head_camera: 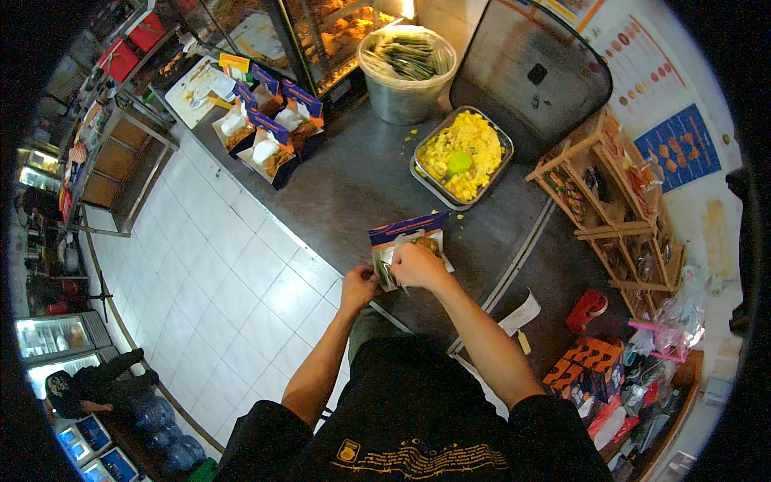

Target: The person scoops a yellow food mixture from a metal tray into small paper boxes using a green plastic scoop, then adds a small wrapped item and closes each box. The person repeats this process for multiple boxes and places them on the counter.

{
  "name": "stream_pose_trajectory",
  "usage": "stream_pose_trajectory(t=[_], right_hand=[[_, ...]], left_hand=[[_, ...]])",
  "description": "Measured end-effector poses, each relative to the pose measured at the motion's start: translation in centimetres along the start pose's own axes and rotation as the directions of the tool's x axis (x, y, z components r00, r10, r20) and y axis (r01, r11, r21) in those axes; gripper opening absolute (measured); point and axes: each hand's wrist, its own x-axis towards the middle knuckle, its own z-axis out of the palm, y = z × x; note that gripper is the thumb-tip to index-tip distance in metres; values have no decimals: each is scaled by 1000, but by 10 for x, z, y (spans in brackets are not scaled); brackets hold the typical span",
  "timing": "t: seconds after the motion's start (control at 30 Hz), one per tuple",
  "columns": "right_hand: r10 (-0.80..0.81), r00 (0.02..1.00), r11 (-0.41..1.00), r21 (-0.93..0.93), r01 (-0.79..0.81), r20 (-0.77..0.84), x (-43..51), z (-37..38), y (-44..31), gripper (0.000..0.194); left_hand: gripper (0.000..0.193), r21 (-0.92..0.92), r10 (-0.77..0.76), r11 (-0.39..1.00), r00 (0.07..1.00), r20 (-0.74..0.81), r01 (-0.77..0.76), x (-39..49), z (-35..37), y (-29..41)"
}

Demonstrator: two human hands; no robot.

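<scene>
A paper food box [406, 229] with a dark blue and orange lid flap stands open at the counter's front edge. Browned food [429, 243] shows inside it. My right hand [420, 266] is curled over the box's front part, and its fingertips are hidden. At the box's left side, my left hand [359, 285] has its thumb and fingers drawn together. Between both hands lies a greenish, shiny packet [384, 268], partly covered; which hand grips it is unclear. Beyond the box, a metal tray [509, 158] holds yellow, chunky food [476, 147] with a lime-green utensil [459, 162].
Several filled boxes [268, 147] stand at the left by a stained white board [196, 90]. A bucket [400, 99] of green packets stands beside a lit glass cabinet [343, 42]. To the right are a wooden rack [620, 229], a tape dispenser [585, 310] and folded boxes [584, 370].
</scene>
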Motion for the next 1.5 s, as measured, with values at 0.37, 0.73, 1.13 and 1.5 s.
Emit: stream_pose_trajectory(t=[0.37,0.73,1.13,1.5], right_hand=[[219,949,975,86,-204,-229,50,51,11,31],[181,787,968,247,-38,-590,-20,79,-1,22],[542,754,630,414,-656,371,-220,190,33,54],[46,877,998,57,-21,-478,-67,98,-52,10]], left_hand=[[23,-254,-48,961,971,235,109,11,-11,-8],[45,314,653,714,757,23,-626,-9,-60,78],[56,645,292,414,765,575,-643,139,-55,120],[70,-214,-126,932,813,568,294,23,-80,67]])
